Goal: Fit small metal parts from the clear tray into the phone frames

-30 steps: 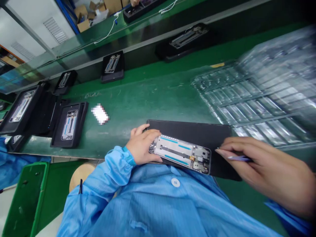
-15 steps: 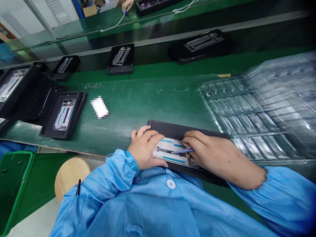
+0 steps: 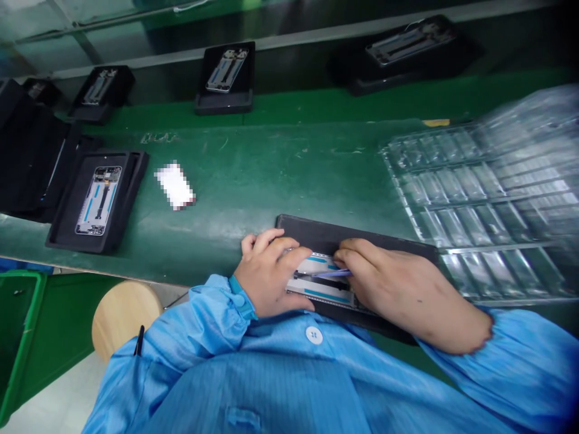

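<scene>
In front of my body lies an opened phone frame [image 3: 328, 293], silvery with blue strips and a dark ribbon along its middle. It rests in a black foam tray [image 3: 325, 232]. My left hand [image 3: 269, 280] grips the frame's left end, thumb on the near edge and fingers over the far edge. My right hand [image 3: 402, 286] pinches a slim purple pointed tool [image 3: 333, 273], whose tip is over the dark ribbon near the left hand. Whether the tip touches the ribbon I cannot tell. The frame's right end is hidden under my right hand.
Clear plastic trays [image 3: 456, 214] with moulded pockets lie at the right. A black tray [image 3: 66, 232] with another phone frame stands left, beside a pixelated white item [image 3: 175, 185]. Along the back, several black trays [image 3: 224, 102] carry phone frames. A wooden stool [image 3: 124, 316] stands below.
The camera view has tilted down and shifted. The purple tool's tip has moved left along the ribbon, closer to my left hand. Both hands keep their holds.
</scene>
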A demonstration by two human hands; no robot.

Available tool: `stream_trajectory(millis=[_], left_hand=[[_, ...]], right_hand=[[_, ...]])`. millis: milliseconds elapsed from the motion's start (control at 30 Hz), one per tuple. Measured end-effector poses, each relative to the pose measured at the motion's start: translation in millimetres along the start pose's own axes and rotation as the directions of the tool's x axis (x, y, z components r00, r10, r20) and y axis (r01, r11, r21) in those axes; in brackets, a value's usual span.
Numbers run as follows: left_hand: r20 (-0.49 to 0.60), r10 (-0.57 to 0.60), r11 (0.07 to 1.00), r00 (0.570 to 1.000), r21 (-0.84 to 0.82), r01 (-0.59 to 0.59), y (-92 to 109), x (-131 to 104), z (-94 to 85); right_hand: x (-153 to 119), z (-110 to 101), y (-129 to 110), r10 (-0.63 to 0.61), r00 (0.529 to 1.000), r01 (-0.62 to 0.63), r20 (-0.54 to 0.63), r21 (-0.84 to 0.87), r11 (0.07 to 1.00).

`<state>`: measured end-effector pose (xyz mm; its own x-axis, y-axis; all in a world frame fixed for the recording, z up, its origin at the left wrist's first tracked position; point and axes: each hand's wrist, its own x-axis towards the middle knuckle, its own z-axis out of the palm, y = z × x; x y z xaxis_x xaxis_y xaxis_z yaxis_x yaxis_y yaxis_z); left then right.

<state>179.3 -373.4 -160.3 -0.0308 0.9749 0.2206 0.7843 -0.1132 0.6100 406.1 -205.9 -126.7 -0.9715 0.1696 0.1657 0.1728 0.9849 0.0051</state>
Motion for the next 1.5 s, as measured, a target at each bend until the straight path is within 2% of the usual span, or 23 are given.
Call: stream_trajectory(millis=[167, 300, 533, 667, 867, 1133, 1233, 1300, 1367, 1400, 1500], left_hand=[[0.034, -0.011, 1.0, 0.999, 0.015, 0.011, 2.2, 0.6, -2.1], [0.076, -0.007, 0.999, 0.997, 0.047, 0.004, 3.0, 1.5, -5.5], [0.084, 0.007, 0.998, 0.996, 0.066, -0.013, 4.3, 1.8, -8.9], [0.091, -0.001, 0.998, 0.996, 0.067, -0.005, 4.8, 2.2, -9.2], [0.085, 0.003, 0.998, 0.996, 0.068, -0.009, 3.9, 2.2, -9.7], [0.088, -0.005, 0.999, 0.996, 0.051, 0.001, 5.4, 2.4, -10.5], [0.086, -0.021, 0.999, 0.996, 0.047, 0.017, 5.6, 2.6, -10.2], [0.08, -0.027, 0.999, 0.996, 0.044, 0.024, 5.0, 2.7, -9.7], [0.077, -0.029, 0.999, 0.997, 0.04, 0.026, 4.1, 2.8, -9.2], [0.079, -0.029, 0.999, 0.996, 0.038, 0.026, 3.7, 2.8, -9.2], [0.089, -0.037, 0.999, 0.995, 0.037, 0.034, 3.0, 2.9, -9.4]], right_hand=[[1.4, -0.8, -2.9, 0.043, 0.999, -0.043, -0.005, -0.014, 0.999], [-4.4, 2.3, -4.6, 0.092, 0.993, -0.09, -0.073, 0.039, 0.995], [-13.9, 8.6, -5.3, 0.128, 0.979, -0.111, -0.16, 0.109, 0.988], [-11.5, 10.0, -5.3, 0.172, 0.971, -0.148, -0.167, 0.148, 0.978], [-7.0, 4.0, -8.9, 0.081, 0.981, -0.077, -0.175, 0.03, 0.997], [-4.7, -0.4, -32.2, 0.127, 0.977, -0.141, -0.173, -0.067, 0.988], [-3.0, -5.5, -27.6, 0.157, 0.981, -0.158, -0.117, 0.004, 0.987], [-4.3, -14.3, -17.3, 0.197, 0.978, -0.184, -0.069, 0.166, 0.969], [-8.6, -27.2, -5.6, 0.292, 0.955, -0.253, -0.052, 0.37, 0.894], [-11.7, -33.9, -1.1, 0.374, 0.925, -0.302, -0.07, 0.463, 0.833], [-20.2, -46.5, 2.3, 0.626, 0.768, -0.416, -0.136, 0.638, 0.648]])
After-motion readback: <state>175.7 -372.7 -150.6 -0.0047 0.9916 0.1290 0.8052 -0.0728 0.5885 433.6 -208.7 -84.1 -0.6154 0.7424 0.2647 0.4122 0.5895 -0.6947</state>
